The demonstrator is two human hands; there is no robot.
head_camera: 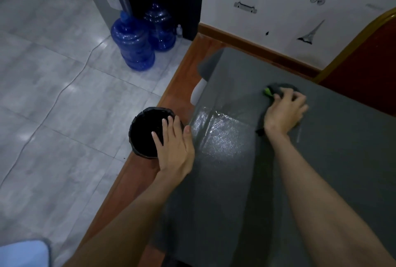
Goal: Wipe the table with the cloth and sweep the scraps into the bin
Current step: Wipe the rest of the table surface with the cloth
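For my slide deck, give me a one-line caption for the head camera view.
Right hand presses a dark cloth on the grey table cover; left hand rests beside the black round bin.

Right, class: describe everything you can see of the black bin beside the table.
The bin is small and round, seen from above, with a black liner crinkled over its rim. It stands upright and open, and its inside is too dark to show any contents. It sits on the reddish wooden ledge at the left edge of the grey-covered table. The left hand reaches over its right rim with straight fingers, though contact is unclear.
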